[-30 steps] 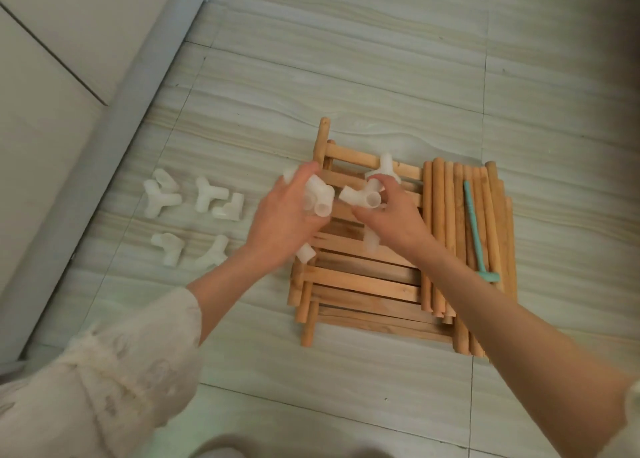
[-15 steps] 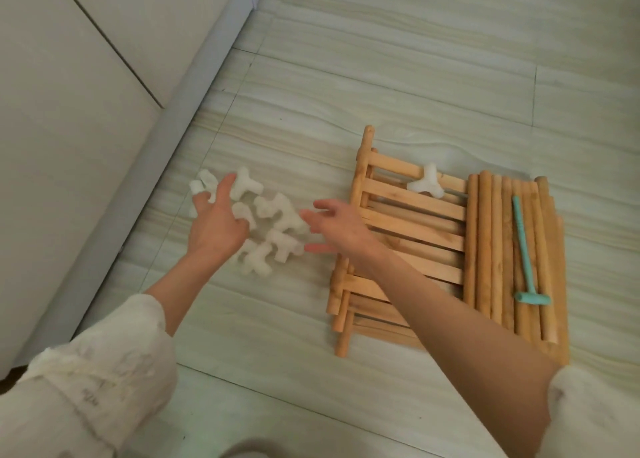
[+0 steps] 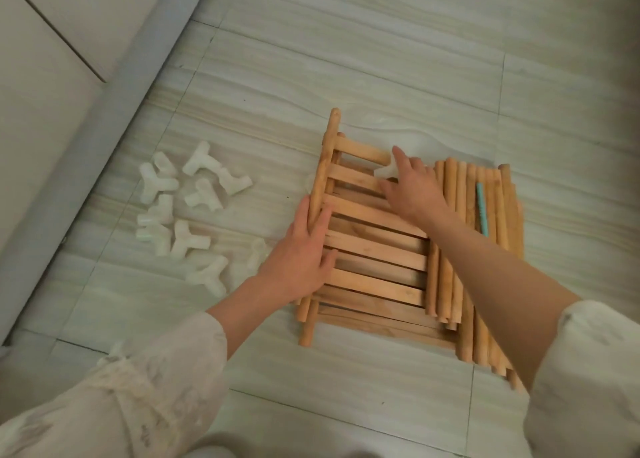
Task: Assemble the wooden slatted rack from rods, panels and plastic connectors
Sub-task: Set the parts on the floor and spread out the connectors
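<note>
Pale striped floor tiles, thin grout lines; grey baseboard below off-white wall at left.

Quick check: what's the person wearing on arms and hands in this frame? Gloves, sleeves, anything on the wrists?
No gloves: left hand and right hand are bare, as are the forearms. Loose off-white sleeves with a faint pattern are pushed up both arms. No watch, rings or bands visible.
</note>
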### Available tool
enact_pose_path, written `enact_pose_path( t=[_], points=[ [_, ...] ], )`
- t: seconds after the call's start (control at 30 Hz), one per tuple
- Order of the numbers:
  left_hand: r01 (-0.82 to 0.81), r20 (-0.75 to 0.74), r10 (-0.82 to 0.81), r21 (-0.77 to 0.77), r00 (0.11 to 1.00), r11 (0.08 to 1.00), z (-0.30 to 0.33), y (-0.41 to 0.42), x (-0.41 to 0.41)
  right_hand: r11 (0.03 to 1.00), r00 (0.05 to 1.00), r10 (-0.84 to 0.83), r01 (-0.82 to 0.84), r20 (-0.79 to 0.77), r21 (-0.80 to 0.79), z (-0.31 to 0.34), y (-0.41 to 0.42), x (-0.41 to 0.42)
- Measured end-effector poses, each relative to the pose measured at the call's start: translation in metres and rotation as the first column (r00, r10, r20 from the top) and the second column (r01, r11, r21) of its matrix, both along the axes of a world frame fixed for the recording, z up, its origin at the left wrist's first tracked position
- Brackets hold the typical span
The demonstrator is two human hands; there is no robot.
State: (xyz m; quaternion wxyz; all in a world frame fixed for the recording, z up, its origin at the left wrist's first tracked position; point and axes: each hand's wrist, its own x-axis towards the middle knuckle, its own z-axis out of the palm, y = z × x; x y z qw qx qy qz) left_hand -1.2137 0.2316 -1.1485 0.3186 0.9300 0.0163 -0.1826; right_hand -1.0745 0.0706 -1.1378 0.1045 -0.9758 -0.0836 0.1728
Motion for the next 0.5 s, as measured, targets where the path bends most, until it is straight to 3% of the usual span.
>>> enact_pose_path(
  t=[0.17,0.2,0.27,0.33,0.37,0.43,0.5],
  points=[
    [0.059,0.007,-0.060,0.105,0.998,0.993,-0.008,0.001,-0.003,0.996,0.996,-0.031,0.024,0.082,0.080,0.001,0.013,0.003],
    [0.049,-0.024,-0.048,0.060,0.999,0.997,-0.009,0.001,-0.002,0.992,0.995,-0.049,0.038,0.085,0.120,0.001,0.015,0.000],
    [-0.045,-0.111,0.027,-0.170,0.993,0.984,-0.006,0.003,0.002,0.955,0.984,-0.147,0.115,0.099,0.272,0.007,0.022,-0.007],
    [-0.213,-0.118,0.181,-0.402,0.977,0.891,0.000,0.009,0.006,0.869,0.965,-0.244,0.174,0.094,0.464,0.019,0.036,-0.017],
    [-0.313,-0.101,0.300,-0.442,0.949,0.841,0.003,0.015,0.006,0.822,0.966,-0.249,0.171,0.072,0.543,0.026,0.046,-0.025],
    [-0.458,0.013,0.497,-0.368,0.868,0.809,0.008,0.028,-0.002,0.781,0.988,-0.148,0.091,0.041,0.618,0.037,0.069,-0.045],
    [-0.465,0.231,0.484,-0.135,0.844,0.875,0.009,0.039,-0.022,0.816,0.998,0.046,-0.065,0.048,0.574,0.037,0.094,-0.065]
  ],
)
